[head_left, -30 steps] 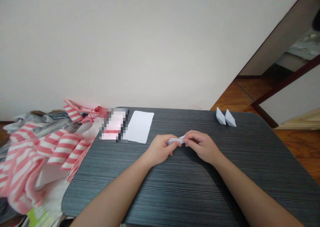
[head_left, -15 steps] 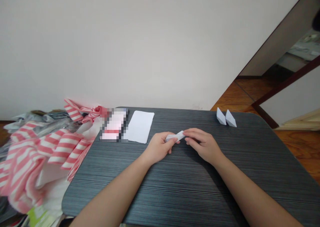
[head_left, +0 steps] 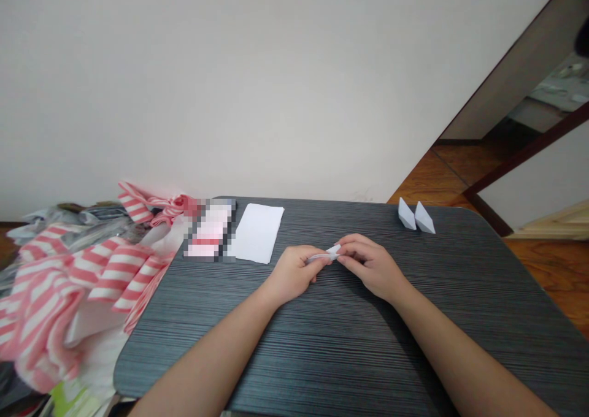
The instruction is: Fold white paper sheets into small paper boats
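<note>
Over the middle of the dark table, my left hand [head_left: 297, 271] pinches a small piece of folded white paper [head_left: 333, 251] between thumb and fingers. From the other side, my right hand [head_left: 370, 262] grips the paper's right end with its thumb and fingertips. Part of the paper is hidden behind my fingers, and its exact shape cannot be made out. Two folded white paper shapes [head_left: 415, 216] with pointed ends stand side by side at the table's back right.
White paper sheets [head_left: 258, 233] lie at the table's back left, beside a blurred-out flat item [head_left: 210, 230]. Red-and-white striped cloth [head_left: 87, 276] is heaped left of the dark table [head_left: 304, 355]. A pale wall [head_left: 257, 86] rises behind the table.
My right thumb has come up onto the paper, where before it was a little apart. The paper has tilted and now shows a narrower face. Everything else stays where it was.
</note>
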Tool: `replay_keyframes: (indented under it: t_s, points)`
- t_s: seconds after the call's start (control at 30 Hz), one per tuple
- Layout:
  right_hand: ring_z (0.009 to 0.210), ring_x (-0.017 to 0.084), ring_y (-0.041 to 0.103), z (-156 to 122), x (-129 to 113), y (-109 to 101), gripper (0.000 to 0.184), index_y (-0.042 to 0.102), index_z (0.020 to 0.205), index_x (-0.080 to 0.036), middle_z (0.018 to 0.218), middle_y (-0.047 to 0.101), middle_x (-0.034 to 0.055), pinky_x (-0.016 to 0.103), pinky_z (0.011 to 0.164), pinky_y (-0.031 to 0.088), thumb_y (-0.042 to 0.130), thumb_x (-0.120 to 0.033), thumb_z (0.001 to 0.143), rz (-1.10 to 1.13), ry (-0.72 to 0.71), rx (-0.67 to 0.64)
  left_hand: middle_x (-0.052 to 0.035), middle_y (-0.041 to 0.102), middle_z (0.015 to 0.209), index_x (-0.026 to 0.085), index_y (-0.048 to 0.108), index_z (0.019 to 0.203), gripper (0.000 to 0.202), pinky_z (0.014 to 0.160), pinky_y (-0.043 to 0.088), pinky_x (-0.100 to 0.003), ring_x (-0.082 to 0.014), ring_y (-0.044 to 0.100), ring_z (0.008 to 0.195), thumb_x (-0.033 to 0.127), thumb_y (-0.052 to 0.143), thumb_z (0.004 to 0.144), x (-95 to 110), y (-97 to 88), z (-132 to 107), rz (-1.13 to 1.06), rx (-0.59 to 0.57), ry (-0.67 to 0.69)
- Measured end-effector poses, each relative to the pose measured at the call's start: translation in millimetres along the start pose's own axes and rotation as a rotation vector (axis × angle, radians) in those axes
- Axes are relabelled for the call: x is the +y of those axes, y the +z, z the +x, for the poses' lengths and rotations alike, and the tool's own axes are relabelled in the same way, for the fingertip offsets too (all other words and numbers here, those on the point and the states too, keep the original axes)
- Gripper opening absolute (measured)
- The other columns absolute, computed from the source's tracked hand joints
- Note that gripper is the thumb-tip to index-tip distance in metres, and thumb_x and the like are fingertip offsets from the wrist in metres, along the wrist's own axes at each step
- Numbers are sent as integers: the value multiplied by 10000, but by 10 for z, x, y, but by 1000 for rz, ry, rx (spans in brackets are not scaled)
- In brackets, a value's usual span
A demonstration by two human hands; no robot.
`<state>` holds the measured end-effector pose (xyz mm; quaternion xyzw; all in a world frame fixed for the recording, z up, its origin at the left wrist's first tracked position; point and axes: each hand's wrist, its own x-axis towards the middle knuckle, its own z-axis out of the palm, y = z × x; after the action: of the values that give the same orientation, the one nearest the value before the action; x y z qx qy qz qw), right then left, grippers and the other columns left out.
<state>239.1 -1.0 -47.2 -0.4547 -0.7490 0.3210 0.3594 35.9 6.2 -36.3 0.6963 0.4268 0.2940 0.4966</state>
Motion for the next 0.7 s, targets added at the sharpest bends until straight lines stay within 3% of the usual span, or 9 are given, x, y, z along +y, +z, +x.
replay_keyframes:
  t_s: [0.23, 0.43, 0.6, 0.7]
  points:
    - [836, 171, 567, 21, -34, -14, 138, 627, 784, -187, 917, 604, 58, 295, 749, 440, 520, -156, 866, -51, -64, -11, 5, 561, 596, 150, 689, 845, 338, 525, 366, -202, -90, 490, 524, 386, 451, 881, 1, 4, 1, 41, -15, 22]
    - [842, 162, 568, 23, -56, -23, 141, 617, 783, -181, 919, 601, 55, 285, 754, 439, 517, -133, 870, -74, -75, -29, 9, 567, 566, 149, 673, 829, 317, 514, 378, -199, -92, 505, 506, 396, 477, 863, -15, 8, -8, 34, -18, -15]
    - [852, 161, 573, 25, -68, -18, 141, 631, 793, -185, 911, 609, 52, 282, 767, 442, 527, -120, 863, -82, -101, -55, -3, 623, 627, 171, 657, 1003, 278, 555, 435, -206, -108, 573, 554, 352, 539, 828, -35, 26, -10, -58, -44, -49]
    - [851, 160, 578, 28, -71, -8, 140, 637, 786, -185, 902, 612, 50, 277, 768, 441, 536, -116, 856, -83, -119, -73, -14, 630, 631, 164, 669, 979, 277, 562, 449, -208, -112, 583, 562, 358, 548, 823, -41, 35, -6, -73, -52, -45]
